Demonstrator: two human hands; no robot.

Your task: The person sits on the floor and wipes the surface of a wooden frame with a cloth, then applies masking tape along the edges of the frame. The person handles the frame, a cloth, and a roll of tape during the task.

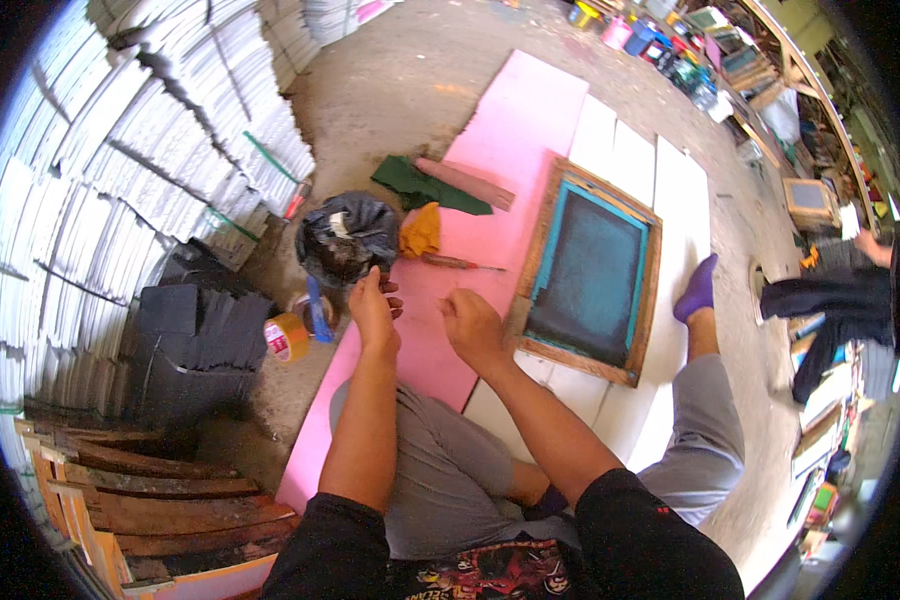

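Observation:
Over the pink board (520, 110), my left hand (373, 314) is raised with its fingers loosely bent and apart, beside a black plastic bag (335, 235). My right hand (473, 328) is closed just to the right of it, fingers curled in; whatever they may pinch is hidden. Ahead of both hands lie a screwdriver-like tool (450, 261) with a reddish-brown handle, an orange cloth (420, 230), a dark green cloth (410, 182) and a pinkish roll (465, 183). To the right rests a wood-framed printing screen (595, 270), teal around a dark middle.
White boards (675, 200) lie under the screen. Left are an orange tape roll (286, 338), another roll with a blue strip (318, 310), a black stack (185, 330) and tall white stacks (120, 150). Wooden frames (170, 510) fill the lower left. A person in dark trousers (820, 300) is at right.

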